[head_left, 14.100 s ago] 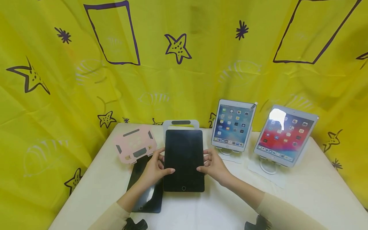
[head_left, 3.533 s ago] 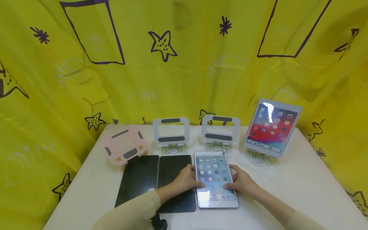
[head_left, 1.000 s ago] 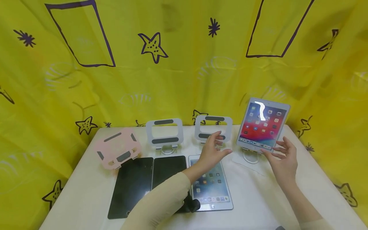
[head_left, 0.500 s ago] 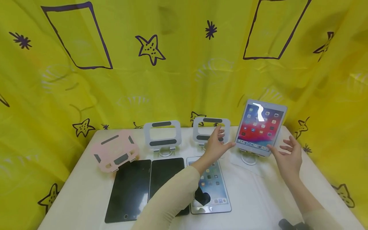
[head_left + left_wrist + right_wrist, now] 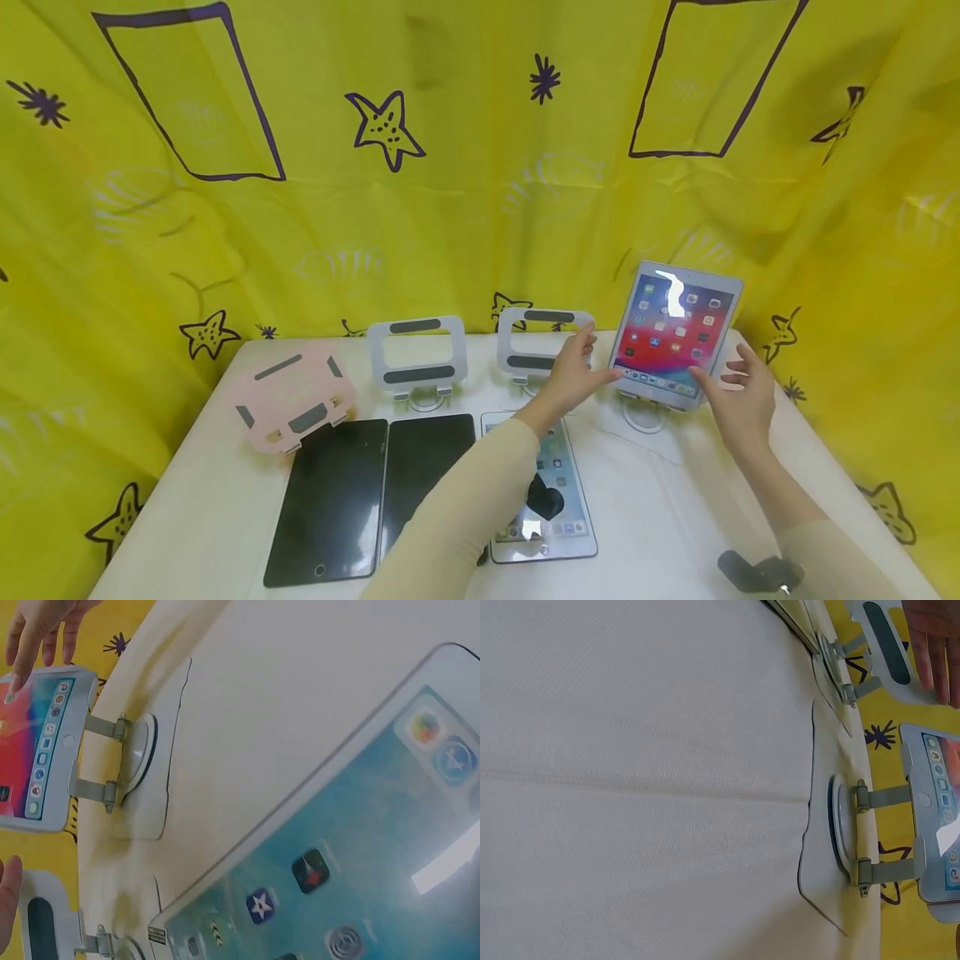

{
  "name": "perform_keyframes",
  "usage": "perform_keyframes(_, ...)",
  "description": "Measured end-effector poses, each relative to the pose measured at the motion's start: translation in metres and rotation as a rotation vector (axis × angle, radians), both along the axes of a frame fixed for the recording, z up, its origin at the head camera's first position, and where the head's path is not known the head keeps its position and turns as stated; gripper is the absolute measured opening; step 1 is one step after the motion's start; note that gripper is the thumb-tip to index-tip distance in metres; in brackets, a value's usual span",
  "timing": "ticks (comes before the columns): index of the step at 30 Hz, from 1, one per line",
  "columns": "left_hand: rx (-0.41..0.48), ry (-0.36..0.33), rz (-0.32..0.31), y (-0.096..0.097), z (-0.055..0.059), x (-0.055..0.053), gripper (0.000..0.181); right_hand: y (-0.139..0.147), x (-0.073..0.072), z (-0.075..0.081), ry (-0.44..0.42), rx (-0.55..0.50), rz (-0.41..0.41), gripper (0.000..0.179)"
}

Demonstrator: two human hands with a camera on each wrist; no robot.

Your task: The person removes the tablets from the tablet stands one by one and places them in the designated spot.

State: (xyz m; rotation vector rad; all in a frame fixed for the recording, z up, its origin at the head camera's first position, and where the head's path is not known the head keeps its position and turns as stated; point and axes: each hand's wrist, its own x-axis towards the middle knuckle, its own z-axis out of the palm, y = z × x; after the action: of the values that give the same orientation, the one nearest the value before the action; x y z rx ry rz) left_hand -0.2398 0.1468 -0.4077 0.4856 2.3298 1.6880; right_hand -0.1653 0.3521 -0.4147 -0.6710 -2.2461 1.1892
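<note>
A lit tablet with a red screen stands tilted on a white stand at the back right of the table. My left hand reaches across with straight fingers to the tablet's lower left corner. My right hand is at its lower right corner, fingers spread, the index tip on the bezel. Neither hand grips it. In the left wrist view the tablet and its hinged stand appear, with right-hand fingers above. The right wrist view shows the stand base.
A second lit tablet lies flat under my left forearm, beside two dark tablets. Two white stands and a pink one hold nothing. Yellow cloth surrounds the white table.
Both hands have left the flat lit tablet and moved up and right, closing in on the two lower corners of the standing red-screen tablet.
</note>
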Motion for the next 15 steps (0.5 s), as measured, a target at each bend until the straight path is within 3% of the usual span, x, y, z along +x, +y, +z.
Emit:
perform_keyframes(6, -0.004, -0.061, -0.003, 0.019, 0.009, 0.003, 0.082, -0.001, -0.004, 0.0, -0.034, 0.028, 0.01, 0.071)
perform_keyframes(11, 0.026, -0.042, -0.016, 0.031, 0.017, 0.007, 0.076, -0.001, -0.007, 0.004, -0.049, 0.049, 0.03, 0.07)
perform_keyframes(15, 0.013, -0.039, 0.008, 0.034, 0.019, 0.006, 0.072, -0.003, -0.01, 0.008, -0.047, 0.064, 0.054, 0.067)
